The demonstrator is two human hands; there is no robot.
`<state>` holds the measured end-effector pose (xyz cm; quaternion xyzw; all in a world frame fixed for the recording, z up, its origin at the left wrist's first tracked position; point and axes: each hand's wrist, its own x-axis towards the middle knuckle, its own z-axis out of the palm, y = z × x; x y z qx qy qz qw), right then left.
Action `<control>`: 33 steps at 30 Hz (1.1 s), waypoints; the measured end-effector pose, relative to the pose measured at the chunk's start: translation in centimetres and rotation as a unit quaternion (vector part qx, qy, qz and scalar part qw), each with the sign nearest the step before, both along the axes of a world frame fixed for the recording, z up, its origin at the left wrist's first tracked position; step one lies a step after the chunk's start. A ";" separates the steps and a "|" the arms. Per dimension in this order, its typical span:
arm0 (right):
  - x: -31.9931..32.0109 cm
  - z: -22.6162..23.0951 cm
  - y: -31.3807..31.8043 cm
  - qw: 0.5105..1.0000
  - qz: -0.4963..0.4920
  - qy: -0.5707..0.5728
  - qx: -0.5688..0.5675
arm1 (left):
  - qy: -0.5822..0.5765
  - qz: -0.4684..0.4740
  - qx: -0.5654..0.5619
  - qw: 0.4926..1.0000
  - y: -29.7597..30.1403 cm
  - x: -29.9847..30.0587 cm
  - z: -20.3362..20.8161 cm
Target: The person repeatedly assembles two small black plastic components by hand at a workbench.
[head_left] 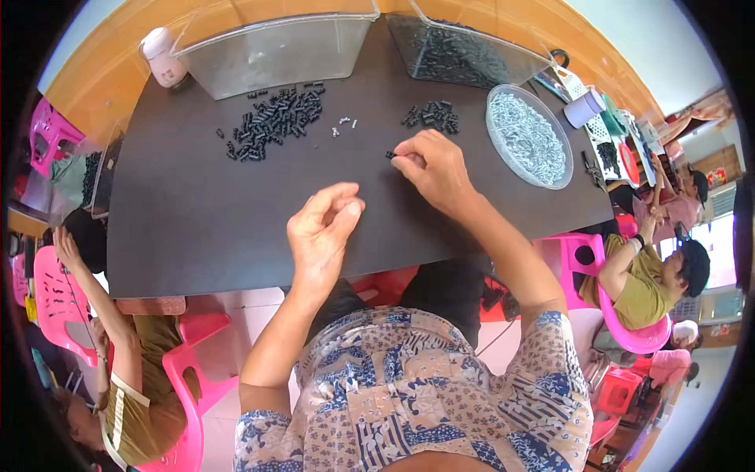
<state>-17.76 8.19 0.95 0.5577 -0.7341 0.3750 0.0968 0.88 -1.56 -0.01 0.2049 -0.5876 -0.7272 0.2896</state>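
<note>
My right hand (434, 169) pinches a small black plastic part (391, 155) between thumb and forefinger, just in front of a small heap of black parts (431, 117). To its left, my left hand (318, 236) hovers over the dark table (212, 212), its fingers half curled. A gap shows between its thumb and forefinger tips, with nothing visible in it; the palm is hidden. A larger heap of black cylindrical parts (275, 122) lies beyond it. Between the heaps are several tiny silvery pieces (336, 131). A round clear dish (565, 175) of silvery pins or screws stands right of my right hand.
At the back stand a translucent bin (275, 59) and another bin (403, 39) full of dark parts. A pink bottle (163, 59) is at the back left, a purple-white cup (583, 108) at the right. People sit on pink chairs (189, 393) on both sides.
</note>
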 end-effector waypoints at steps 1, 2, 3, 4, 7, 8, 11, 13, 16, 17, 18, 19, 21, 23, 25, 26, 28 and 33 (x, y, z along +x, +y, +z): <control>1.0 0.2 0.0 1.000 0.003 -0.001 -0.001 | 0.010 0.005 0.017 1.000 0.1 -0.5 0.1; 2.0 0.5 0.0 1.000 0.000 -0.022 -0.007 | 0.020 0.010 0.033 0.999 0.2 -0.9 0.1; 2.7 0.7 -0.1 0.999 -0.003 -0.043 -0.011 | 0.020 0.014 0.038 0.999 0.1 -1.5 0.1; 3.5 0.7 -0.2 0.998 0.000 -0.042 -0.038 | 0.019 0.017 0.037 0.999 0.1 -1.8 0.1; 5.2 -0.2 -0.7 0.994 -0.010 -0.056 -0.090 | 0.037 0.027 0.071 0.996 0.4 -2.5 0.2; 5.7 -0.4 -0.9 0.994 -0.009 -0.056 -0.091 | 0.037 0.028 0.071 0.996 0.4 -2.5 0.3; 6.9 -0.7 -1.3 0.989 -0.023 -0.069 -0.131 | 0.058 0.048 0.122 0.990 0.5 -2.3 0.2; 7.7 -1.0 -1.6 0.988 -0.024 -0.069 -0.139 | 0.096 0.076 0.139 0.983 0.5 -2.2 -0.3; 8.7 -1.4 -1.8 0.987 -0.019 -0.066 -0.149 | 0.114 0.070 0.177 0.975 0.2 -1.6 -0.8; 9.0 -1.4 -1.9 0.987 -0.010 -0.036 -0.154 | 0.114 0.070 0.177 0.975 0.2 -1.6 -0.6; 9.2 -1.3 -1.9 0.987 -0.001 -0.006 -0.159 | 0.123 0.084 0.185 0.971 0.2 -1.6 0.0; 9.5 -1.3 -2.0 0.986 0.011 0.010 -0.165 | 0.132 0.098 0.193 0.967 0.2 -1.5 0.4; 9.8 -1.0 -2.2 0.987 0.018 0.006 -0.160 | 0.129 0.100 0.181 0.970 -0.2 -1.2 0.2; 9.4 -0.8 -2.4 0.988 0.038 0.021 -0.148 | 0.106 0.082 0.128 0.983 -1.0 -0.7 -0.6; 7.4 -0.5 -2.5 0.991 0.038 0.037 -0.119 | 0.096 0.081 0.111 0.986 -1.2 -0.4 -0.8; 6.3 -0.4 -2.9 0.994 0.012 0.019 -0.108 | 0.085 0.081 0.095 0.989 -1.3 -0.2 -0.8; 3.3 -0.6 -4.0 0.996 -0.045 -0.023 -0.068 | 0.081 0.079 0.088 0.990 -1.5 0.1 -0.8; -0.2 -0.8 -7.4 0.991 -0.127 -0.004 0.045 | 0.049 0.054 0.077 0.994 -1.5 0.3 -1.2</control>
